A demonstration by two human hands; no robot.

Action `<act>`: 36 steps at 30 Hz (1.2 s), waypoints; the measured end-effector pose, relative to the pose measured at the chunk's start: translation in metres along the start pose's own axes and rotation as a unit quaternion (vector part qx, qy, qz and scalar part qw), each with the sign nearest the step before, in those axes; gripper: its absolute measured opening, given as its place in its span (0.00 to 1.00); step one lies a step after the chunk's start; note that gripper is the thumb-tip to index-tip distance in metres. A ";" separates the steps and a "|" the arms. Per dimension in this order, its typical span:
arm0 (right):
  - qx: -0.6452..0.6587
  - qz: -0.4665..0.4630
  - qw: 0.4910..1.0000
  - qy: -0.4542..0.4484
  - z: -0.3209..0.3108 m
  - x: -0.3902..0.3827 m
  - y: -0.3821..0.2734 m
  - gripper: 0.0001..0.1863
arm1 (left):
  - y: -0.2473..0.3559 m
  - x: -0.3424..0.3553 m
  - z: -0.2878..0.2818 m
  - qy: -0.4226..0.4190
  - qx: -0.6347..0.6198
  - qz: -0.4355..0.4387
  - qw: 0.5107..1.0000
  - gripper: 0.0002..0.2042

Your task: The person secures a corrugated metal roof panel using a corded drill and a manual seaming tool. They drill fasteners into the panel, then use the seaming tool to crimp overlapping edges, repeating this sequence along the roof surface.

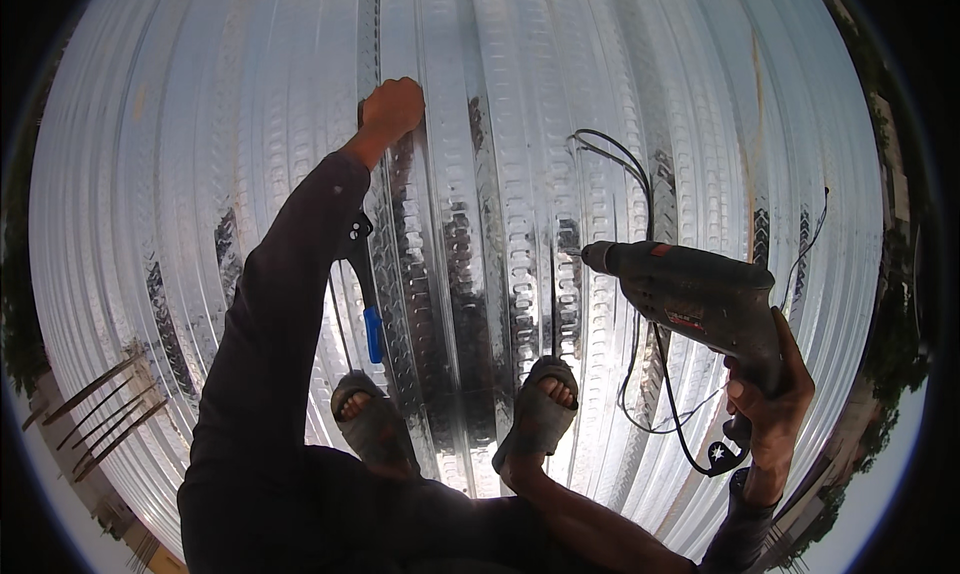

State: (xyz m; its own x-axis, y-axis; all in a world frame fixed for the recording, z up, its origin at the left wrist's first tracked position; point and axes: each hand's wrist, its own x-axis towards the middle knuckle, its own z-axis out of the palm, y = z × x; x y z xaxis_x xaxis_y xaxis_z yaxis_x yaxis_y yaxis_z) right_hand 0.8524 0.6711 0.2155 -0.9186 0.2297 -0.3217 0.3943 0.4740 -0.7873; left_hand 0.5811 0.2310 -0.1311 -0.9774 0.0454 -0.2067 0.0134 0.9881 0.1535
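My left hand (392,109) is closed and down on a ribbed silver metal sheet (280,144), its back up; what its fingers hold, if anything, is hidden. My right hand (770,394) grips a dark corded power drill (690,289), its nose pointing left over the sheeting. A black tool with a blue handle (374,329) lies beside my left forearm, partly hidden by it. Black cable (625,164) loops across the sheet behind and below the drill.
My sandalled feet (360,419) (535,414) rest on the sheeting near the lower middle. Past the left edge several bars (105,394) jut over pale masonry. Green foliage (880,379) and a building edge (890,174) show at the right rim. A thin wire (812,224) lies at the right.
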 end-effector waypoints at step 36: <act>-0.106 0.221 0.959 -0.146 0.106 -0.033 0.295 0.28 | -0.130 -0.219 -0.041 0.061 -0.303 -0.205 0.929 0.28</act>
State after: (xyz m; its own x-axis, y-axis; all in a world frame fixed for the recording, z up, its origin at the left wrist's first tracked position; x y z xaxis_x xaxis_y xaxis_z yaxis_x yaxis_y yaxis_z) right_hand 0.9955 0.7136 -0.0615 -0.6178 0.2146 -0.7565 0.7147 0.5543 -0.4265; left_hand 0.7845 0.0871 -0.0666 -0.8915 -0.3690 -0.2628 -0.4498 0.6524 0.6099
